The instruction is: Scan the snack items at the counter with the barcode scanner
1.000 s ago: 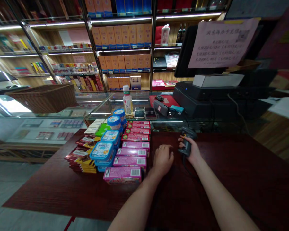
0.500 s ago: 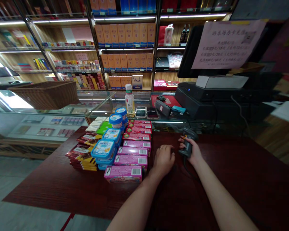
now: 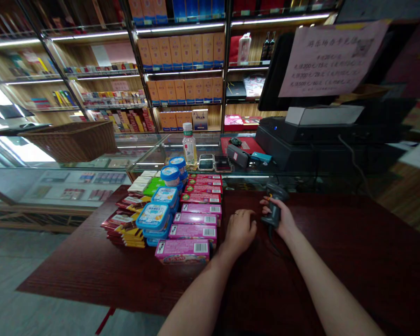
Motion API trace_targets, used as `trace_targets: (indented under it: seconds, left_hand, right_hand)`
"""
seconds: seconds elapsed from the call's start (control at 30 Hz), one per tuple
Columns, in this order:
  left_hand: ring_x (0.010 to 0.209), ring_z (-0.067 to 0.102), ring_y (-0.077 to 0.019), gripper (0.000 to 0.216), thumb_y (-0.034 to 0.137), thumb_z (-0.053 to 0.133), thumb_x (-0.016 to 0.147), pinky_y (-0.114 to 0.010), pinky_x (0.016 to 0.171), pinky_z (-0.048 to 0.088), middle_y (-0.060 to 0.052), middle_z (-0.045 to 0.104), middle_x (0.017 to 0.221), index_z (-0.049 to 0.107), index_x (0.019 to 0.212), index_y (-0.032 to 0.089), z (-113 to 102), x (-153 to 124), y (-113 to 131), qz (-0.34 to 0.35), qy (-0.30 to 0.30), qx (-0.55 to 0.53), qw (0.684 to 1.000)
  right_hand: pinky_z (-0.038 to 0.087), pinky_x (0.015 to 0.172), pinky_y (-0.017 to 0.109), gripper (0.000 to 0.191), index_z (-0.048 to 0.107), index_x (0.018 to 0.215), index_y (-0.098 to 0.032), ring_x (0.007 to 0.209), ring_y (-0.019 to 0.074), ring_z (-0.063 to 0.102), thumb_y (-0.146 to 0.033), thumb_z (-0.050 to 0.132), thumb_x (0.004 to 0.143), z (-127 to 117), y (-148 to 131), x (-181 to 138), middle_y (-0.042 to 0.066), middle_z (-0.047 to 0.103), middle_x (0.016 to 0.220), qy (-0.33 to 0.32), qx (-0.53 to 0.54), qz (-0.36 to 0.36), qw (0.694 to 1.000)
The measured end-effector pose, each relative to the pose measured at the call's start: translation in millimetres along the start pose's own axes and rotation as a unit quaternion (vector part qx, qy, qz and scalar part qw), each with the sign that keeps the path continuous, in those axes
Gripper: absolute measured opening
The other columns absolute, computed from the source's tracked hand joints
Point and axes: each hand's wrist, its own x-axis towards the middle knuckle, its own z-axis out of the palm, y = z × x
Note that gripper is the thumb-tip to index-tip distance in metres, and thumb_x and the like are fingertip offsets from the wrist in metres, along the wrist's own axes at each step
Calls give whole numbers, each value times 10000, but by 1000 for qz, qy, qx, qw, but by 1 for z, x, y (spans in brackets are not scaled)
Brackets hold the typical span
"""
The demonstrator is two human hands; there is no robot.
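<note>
My right hand [image 3: 283, 217] is wrapped round the grip of a black barcode scanner [image 3: 273, 212], its cable trailing down onto the dark wooden table. Palm down on the tabletop lies my left hand [image 3: 241, 229], holding nothing, with its fingers loosely bent. Just left of it runs a row of pink boxes [image 3: 191, 248], barcodes facing up, and red boxes [image 3: 205, 190] continue that row behind. Blue-lidded tubs [image 3: 153, 217] are stacked beside the boxes. Farther left sit piles of red-and-yellow packets [image 3: 121, 224], and green and white packs [image 3: 152, 185] lie behind these.
A drink bottle [image 3: 189, 145] stands on the glass counter [image 3: 154, 154], near two phones [image 3: 206, 162]. To the right is a monitor [image 3: 276, 70] with a paper sign on it. A wicker basket [image 3: 73, 140] sits at left. Stocked shelves line the back wall.
The camera view has shifted slightly, so the goods and table appear a little farther right. Both hands keep almost the same pose, and the scanner stays in my right hand.
</note>
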Motion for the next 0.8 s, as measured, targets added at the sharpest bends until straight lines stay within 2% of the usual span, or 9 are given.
trace_targets:
  seconds: [0.2, 0.8]
  left_hand:
    - [1303, 619, -290, 332, 181, 545, 984, -459, 1143, 476, -106, 715, 1337, 652, 1298, 180, 1, 0, -1, 1, 2, 7, 1000]
    - [1306, 620, -274, 330, 166, 549, 987, -445, 1146, 482, -98, 714, 1342, 653, 1301, 176, -1, 0, 1, 3, -10, 16, 1000]
  right_hand:
    - [491, 451, 177, 124, 689, 904, -181, 448, 71, 489, -189, 701, 781, 3, -1, -2, 37, 747, 730, 16, 26, 6, 1000]
    - [495, 444, 171, 96, 695, 887, -178, 448, 75, 501, -187, 688, 792, 3, -2, -4, 37, 748, 714, 13, 37, 15, 999]
